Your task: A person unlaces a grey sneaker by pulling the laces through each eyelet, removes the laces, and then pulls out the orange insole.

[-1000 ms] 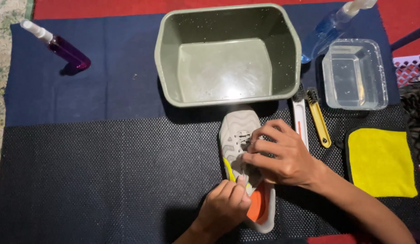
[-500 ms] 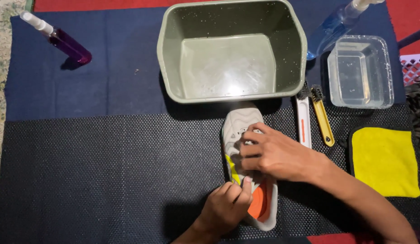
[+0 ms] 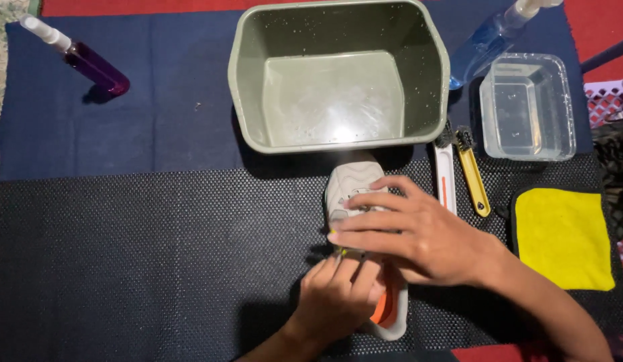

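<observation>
Both hands grip the pale shoe [image 3: 355,188], right hand [image 3: 419,231] spread flat over its laces, left hand [image 3: 338,295] pinching its near side, its long axis running from them toward the green basin [image 3: 338,74] just beyond its toe.

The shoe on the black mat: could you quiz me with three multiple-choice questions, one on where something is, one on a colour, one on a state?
1. Where does the shoe lie?
A. Inside the green tub
B. On the black mat, in front of the green tub
C. On the yellow cloth

2. What colour is the cloth at the right?
A. Yellow
B. Purple
C. White

3. How do the hands stand?
A. Both off the shoe
B. One holds a brush
C. Both on the shoe

Answers: B, the shoe's toe points at the tub's near wall; A, it is plain yellow; C, the right hand covers the shoe's middle and the left hand grips near its heel.
</observation>
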